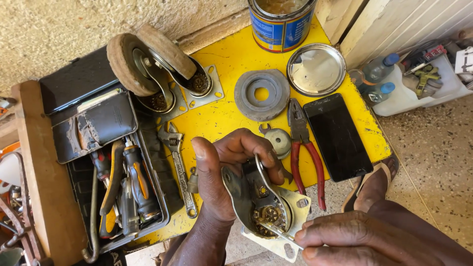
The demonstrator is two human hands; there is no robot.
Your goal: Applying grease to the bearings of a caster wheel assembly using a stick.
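Left hand (224, 172) clasps the caster bracket (263, 209) from its left, fork tilted up-left; right hand (354, 239), lower right, pinches a thin metal tool (278, 233) pointing up-left into the bearing.

A wheelless metal caster bracket (261, 207) with exposed greasy bearing, tilted above the yellow table's near edge.

Both hands are bare here, no gloves, rings or watch. The left hand (224, 167) and its forearm, lower middle of the frame, show no sleeve at all. Same for the right hand (359, 241) at lower right. Short nails, bare foot (373, 186) in a flip-flop (389, 163) at right.
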